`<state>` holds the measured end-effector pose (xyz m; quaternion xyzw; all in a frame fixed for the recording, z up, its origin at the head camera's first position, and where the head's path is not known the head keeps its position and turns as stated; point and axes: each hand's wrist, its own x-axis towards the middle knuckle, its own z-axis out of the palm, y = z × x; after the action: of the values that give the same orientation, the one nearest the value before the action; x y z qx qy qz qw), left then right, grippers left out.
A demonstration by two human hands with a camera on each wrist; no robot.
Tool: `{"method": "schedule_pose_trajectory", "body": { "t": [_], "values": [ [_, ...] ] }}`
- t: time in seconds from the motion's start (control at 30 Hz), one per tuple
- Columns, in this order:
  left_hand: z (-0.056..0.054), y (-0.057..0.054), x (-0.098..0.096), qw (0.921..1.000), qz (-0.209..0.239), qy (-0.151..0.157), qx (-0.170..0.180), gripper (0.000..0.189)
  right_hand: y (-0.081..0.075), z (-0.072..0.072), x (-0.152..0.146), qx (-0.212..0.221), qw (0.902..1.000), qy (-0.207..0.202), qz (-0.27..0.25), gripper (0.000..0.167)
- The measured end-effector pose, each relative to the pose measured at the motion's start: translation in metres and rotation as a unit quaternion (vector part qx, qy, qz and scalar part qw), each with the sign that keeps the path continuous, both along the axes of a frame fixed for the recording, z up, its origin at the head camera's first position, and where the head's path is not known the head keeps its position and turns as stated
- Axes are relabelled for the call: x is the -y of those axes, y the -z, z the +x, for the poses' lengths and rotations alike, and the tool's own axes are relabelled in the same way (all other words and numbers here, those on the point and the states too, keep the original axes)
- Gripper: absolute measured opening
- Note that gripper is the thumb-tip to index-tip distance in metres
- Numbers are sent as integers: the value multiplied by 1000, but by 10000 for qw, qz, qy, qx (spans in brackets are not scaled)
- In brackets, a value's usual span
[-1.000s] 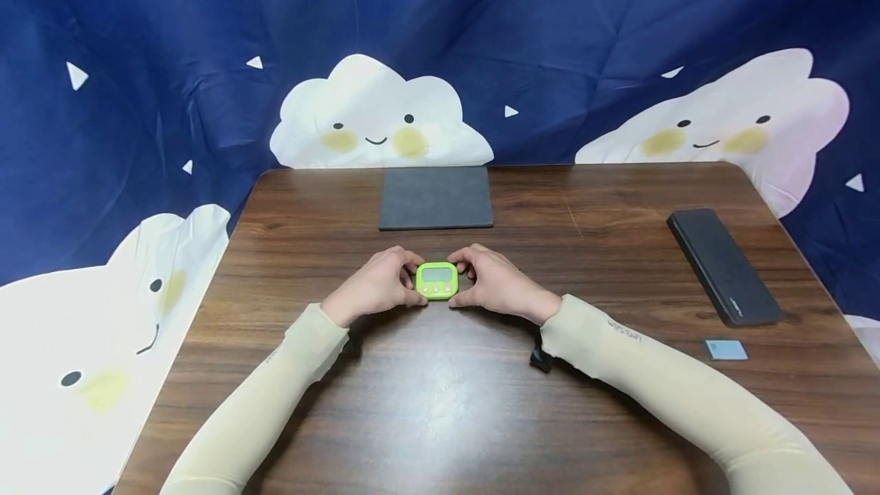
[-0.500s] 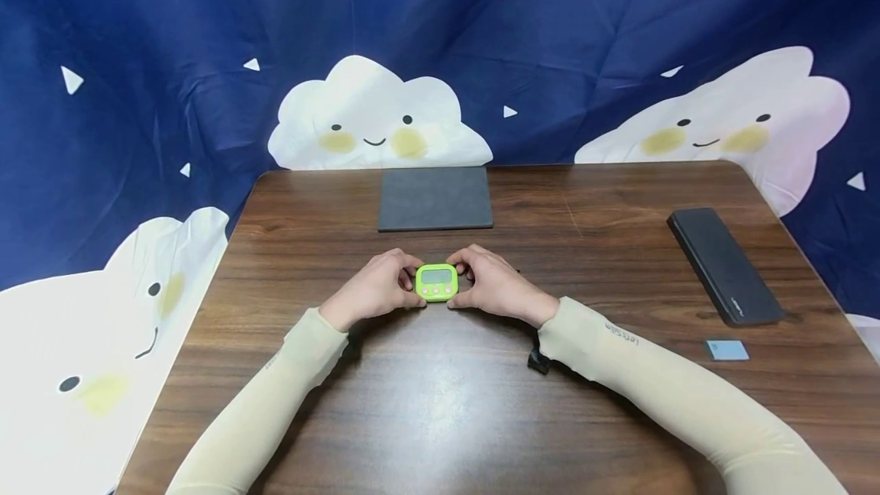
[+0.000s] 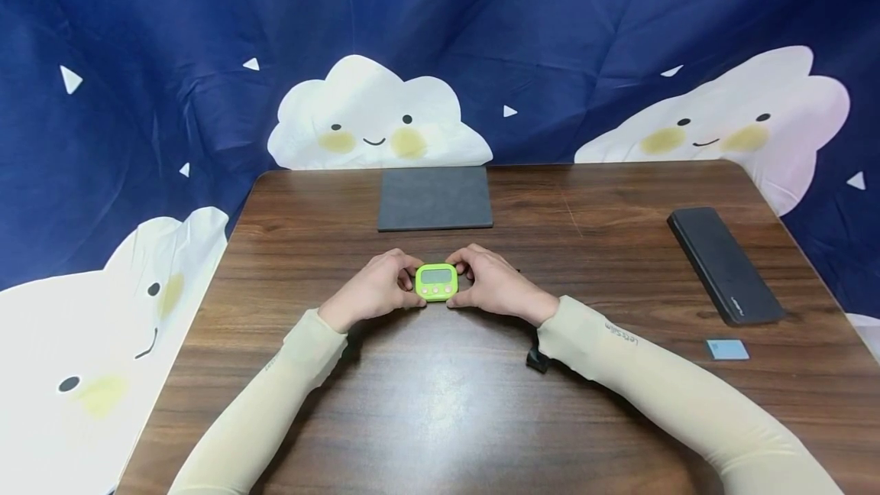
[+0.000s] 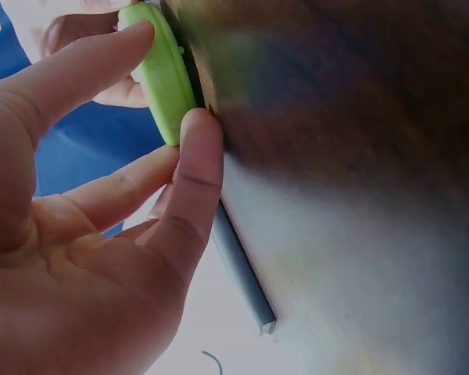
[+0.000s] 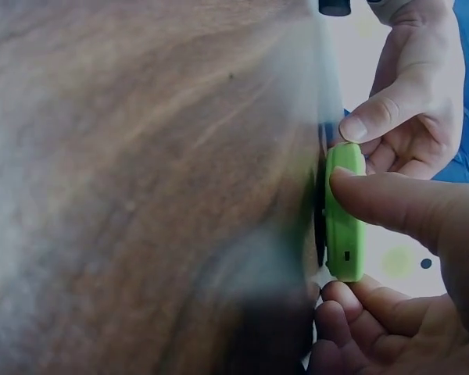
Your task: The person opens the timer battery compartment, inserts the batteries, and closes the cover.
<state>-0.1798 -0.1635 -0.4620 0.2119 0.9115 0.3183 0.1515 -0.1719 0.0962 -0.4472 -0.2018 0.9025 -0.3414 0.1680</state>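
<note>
A lime-green digital timer (image 3: 436,278) with a grey screen and a row of pale buttons sits at mid-table, its face turned up. My left hand (image 3: 374,285) pinches its left end between thumb and fingers. Opposite, my right hand (image 3: 500,283) grips the right end the same way. From the left wrist, the timer (image 4: 166,86) is seen edge-on, with the left thumb on its near side and fingertips at its other edge. In the right wrist view, the right thumb presses the timer's face (image 5: 349,234), and its underside is right at the tabletop.
Beyond the hands, a dark grey flat slab (image 3: 436,198) lies at the table's back edge. To the right are a black power-bank-like block (image 3: 725,266) and a small light-blue card (image 3: 727,350). A blue cloud-print curtain (image 3: 536,29) hangs behind the wooden table (image 3: 440,418).
</note>
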Motion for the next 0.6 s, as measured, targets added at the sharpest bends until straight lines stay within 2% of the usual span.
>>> {"method": "schedule_pose_trajectory", "body": {
  "t": [0.07,0.1,0.17,0.2,0.23,0.37,0.6],
  "values": [
    [2,-4,0,10000,39,-20,-13,61,-3,0,0,19,10000,-33,-27,62],
    [6,-13,-2,9999,53,-81,80,60,-4,-1,-1,25,10000,-44,-35,62],
    [6,-17,-2,9999,125,-96,28,59,-9,-1,-3,-17,10000,-45,-84,63],
    [10,-29,-5,9998,129,-174,56,57,-12,-2,-4,-27,9999,-24,-129,63],
    [9,-32,-5,9996,189,-196,28,56,-15,-3,-5,-55,9998,-4,-174,62],
    [7,-47,-6,9978,572,-280,-172,54,-28,-7,-11,-151,9988,119,-440,62],
    [5,-78,-4,9897,1312,-448,-366,51,-58,-11,-20,-135,9944,376,-976,63]
  ]
}}
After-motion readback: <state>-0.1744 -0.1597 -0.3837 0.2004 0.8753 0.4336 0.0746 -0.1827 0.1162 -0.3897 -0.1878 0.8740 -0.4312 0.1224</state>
